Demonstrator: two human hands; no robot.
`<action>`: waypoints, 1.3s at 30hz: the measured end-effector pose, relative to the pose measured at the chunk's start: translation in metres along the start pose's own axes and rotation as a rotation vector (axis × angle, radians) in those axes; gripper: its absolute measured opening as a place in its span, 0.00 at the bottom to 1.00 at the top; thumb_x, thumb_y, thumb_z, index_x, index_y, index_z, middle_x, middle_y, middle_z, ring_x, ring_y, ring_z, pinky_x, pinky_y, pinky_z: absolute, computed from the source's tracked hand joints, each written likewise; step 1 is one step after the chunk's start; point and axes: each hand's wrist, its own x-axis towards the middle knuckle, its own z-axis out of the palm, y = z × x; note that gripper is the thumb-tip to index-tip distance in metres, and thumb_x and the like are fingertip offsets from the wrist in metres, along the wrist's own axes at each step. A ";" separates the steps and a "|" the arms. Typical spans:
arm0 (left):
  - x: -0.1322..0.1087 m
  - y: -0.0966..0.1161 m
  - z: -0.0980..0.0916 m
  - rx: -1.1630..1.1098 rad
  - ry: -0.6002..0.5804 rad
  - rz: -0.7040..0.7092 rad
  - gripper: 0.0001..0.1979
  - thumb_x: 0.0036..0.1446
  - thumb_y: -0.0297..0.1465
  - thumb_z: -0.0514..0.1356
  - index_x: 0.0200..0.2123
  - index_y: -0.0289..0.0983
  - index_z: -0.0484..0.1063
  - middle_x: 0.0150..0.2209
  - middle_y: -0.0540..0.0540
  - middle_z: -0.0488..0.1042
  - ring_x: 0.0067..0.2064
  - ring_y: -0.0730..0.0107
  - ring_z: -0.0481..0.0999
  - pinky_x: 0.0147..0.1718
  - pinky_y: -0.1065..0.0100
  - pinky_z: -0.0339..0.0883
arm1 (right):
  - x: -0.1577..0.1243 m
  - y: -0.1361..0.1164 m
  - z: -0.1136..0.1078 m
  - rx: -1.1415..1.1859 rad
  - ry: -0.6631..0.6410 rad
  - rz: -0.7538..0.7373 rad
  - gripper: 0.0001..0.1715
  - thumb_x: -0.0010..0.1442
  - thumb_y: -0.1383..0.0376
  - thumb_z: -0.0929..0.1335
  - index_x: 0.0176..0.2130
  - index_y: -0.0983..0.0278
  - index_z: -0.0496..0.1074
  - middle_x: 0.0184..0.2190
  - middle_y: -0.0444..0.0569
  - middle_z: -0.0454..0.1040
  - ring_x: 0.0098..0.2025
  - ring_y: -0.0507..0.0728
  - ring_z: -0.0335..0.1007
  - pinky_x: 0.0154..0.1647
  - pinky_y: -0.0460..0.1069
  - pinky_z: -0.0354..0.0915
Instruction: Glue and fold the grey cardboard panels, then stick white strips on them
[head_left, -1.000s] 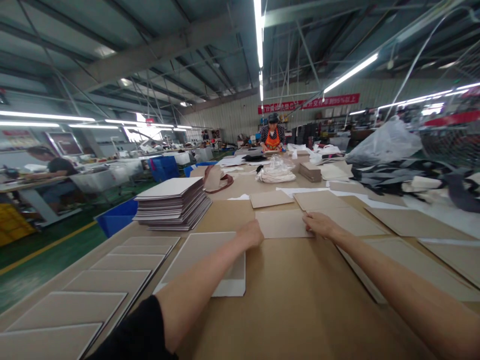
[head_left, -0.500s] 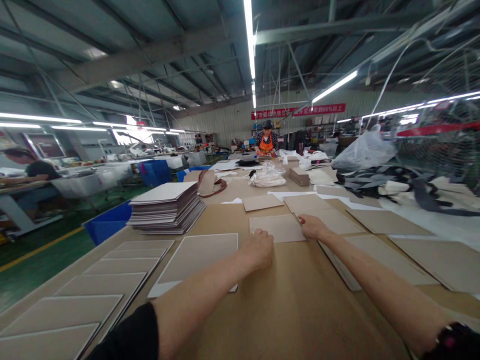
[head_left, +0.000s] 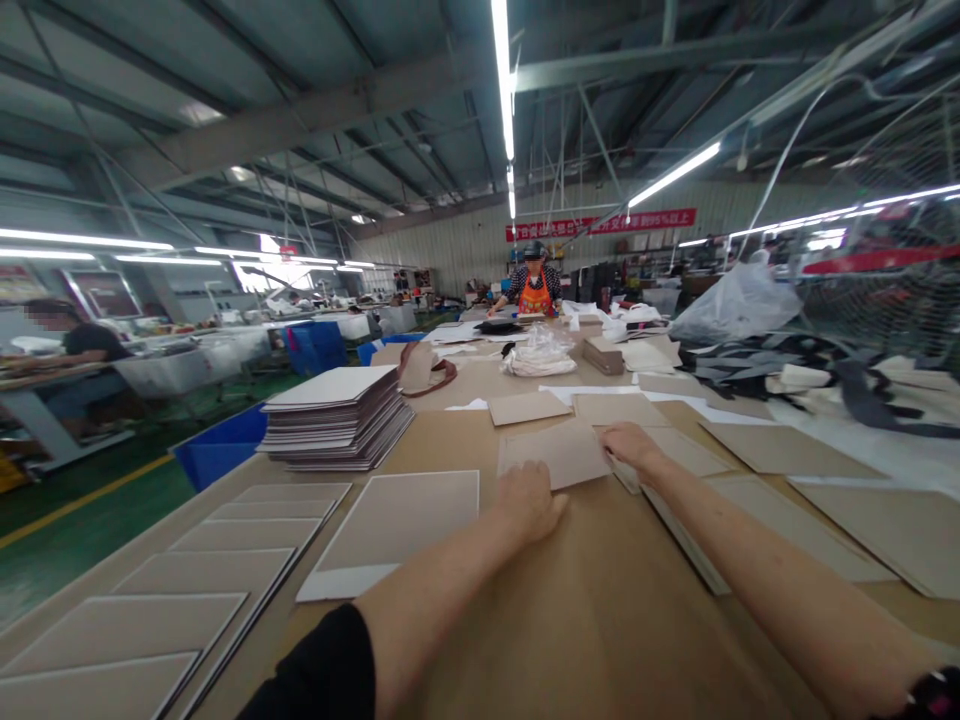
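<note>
A tan card sheet [head_left: 555, 452] lies tilted on the brown paper-covered table [head_left: 600, 620], its right side lifted a little. My left hand [head_left: 527, 503] rests at the sheet's near left corner, fingers curled on its edge. My right hand [head_left: 631, 443] grips the sheet's right edge. A larger grey board with a white border [head_left: 390, 530] lies just left of my left arm.
A tall stack of boards [head_left: 337, 416] stands at the left. A row of overlapping grey boards [head_left: 187, 590] runs along the near left edge. More tan sheets [head_left: 780, 450] lie to the right. A person in an orange apron [head_left: 534, 288] works at the far end; another person [head_left: 71, 355] sits at the left.
Both hands have drawn the tan sheet toward me. Its right side now lifts and it sits skewed. My left hand has slid nearer along the table.
</note>
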 end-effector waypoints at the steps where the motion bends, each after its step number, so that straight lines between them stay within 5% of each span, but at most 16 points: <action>1: 0.000 0.004 -0.001 0.002 0.013 -0.025 0.29 0.62 0.51 0.55 0.55 0.35 0.67 0.51 0.38 0.72 0.51 0.55 0.73 0.49 0.50 0.68 | -0.002 -0.004 -0.002 0.043 0.011 -0.011 0.15 0.67 0.58 0.69 0.47 0.66 0.73 0.46 0.49 0.74 0.43 0.58 0.73 0.43 0.55 0.72; 7: 0.003 0.017 -0.017 -0.084 0.071 -0.116 0.16 0.63 0.40 0.60 0.48 0.35 0.72 0.51 0.41 0.73 0.55 0.55 0.71 0.57 0.45 0.60 | -0.022 -0.040 -0.019 0.267 0.083 -0.050 0.12 0.66 0.60 0.69 0.43 0.67 0.73 0.42 0.49 0.75 0.43 0.57 0.73 0.47 0.56 0.69; 11: -0.007 0.002 -0.050 -0.338 0.180 -0.171 0.12 0.63 0.36 0.61 0.45 0.35 0.73 0.52 0.42 0.73 0.55 0.56 0.70 0.56 0.47 0.62 | -0.054 -0.056 -0.044 0.450 0.157 -0.132 0.16 0.66 0.59 0.65 0.50 0.63 0.73 0.42 0.47 0.77 0.43 0.56 0.73 0.43 0.51 0.68; 14: -0.033 -0.015 -0.082 -0.633 0.312 -0.288 0.12 0.65 0.38 0.59 0.44 0.35 0.73 0.50 0.41 0.74 0.53 0.58 0.72 0.54 0.50 0.65 | -0.095 -0.057 -0.066 0.542 0.192 -0.156 0.20 0.60 0.56 0.65 0.47 0.64 0.74 0.33 0.45 0.76 0.34 0.56 0.71 0.33 0.48 0.65; 17: -0.078 -0.022 -0.102 -1.013 0.380 -0.401 0.15 0.66 0.40 0.56 0.35 0.35 0.74 0.37 0.41 0.78 0.43 0.60 0.78 0.42 0.61 0.71 | -0.148 -0.053 -0.081 0.566 0.195 -0.158 0.16 0.53 0.52 0.68 0.33 0.62 0.74 0.22 0.42 0.71 0.26 0.55 0.65 0.26 0.48 0.60; 20: -0.133 -0.011 -0.099 -1.440 0.360 -0.475 0.15 0.64 0.39 0.58 0.30 0.36 0.70 0.26 0.45 0.75 0.30 0.67 0.78 0.27 0.70 0.70 | -0.198 -0.049 -0.083 0.590 0.195 -0.149 0.21 0.57 0.47 0.65 0.29 0.60 0.71 0.21 0.42 0.69 0.25 0.55 0.65 0.25 0.48 0.59; 26: -0.213 0.037 -0.075 -2.043 0.284 -0.583 0.07 0.64 0.30 0.60 0.32 0.35 0.70 0.27 0.50 0.74 0.24 0.79 0.75 0.24 0.78 0.70 | -0.256 -0.039 -0.075 0.686 0.175 -0.045 0.32 0.55 0.42 0.63 0.50 0.59 0.71 0.44 0.50 0.76 0.44 0.60 0.71 0.39 0.51 0.69; 31: -0.242 0.076 -0.070 -2.268 0.220 -0.614 0.05 0.62 0.28 0.61 0.33 0.34 0.73 0.27 0.47 0.75 0.24 0.76 0.74 0.22 0.75 0.72 | -0.275 -0.034 -0.073 0.705 0.226 -0.033 0.31 0.55 0.45 0.66 0.50 0.60 0.73 0.41 0.48 0.77 0.42 0.61 0.72 0.42 0.53 0.68; 34: -0.253 0.090 -0.068 -2.308 0.227 -0.544 0.09 0.53 0.33 0.70 0.32 0.35 0.74 0.29 0.48 0.76 0.25 0.75 0.74 0.23 0.74 0.71 | -0.285 -0.036 -0.081 0.801 0.322 -0.004 0.30 0.51 0.45 0.69 0.47 0.61 0.74 0.37 0.48 0.77 0.38 0.61 0.72 0.40 0.53 0.68; 39: -0.271 0.084 -0.070 -2.178 0.343 -0.418 0.24 0.42 0.48 0.73 0.37 0.39 0.76 0.39 0.46 0.77 0.37 0.68 0.76 0.30 0.72 0.72 | -0.308 -0.028 -0.106 1.123 0.392 0.042 0.33 0.45 0.49 0.75 0.48 0.60 0.73 0.35 0.49 0.76 0.34 0.60 0.72 0.30 0.50 0.69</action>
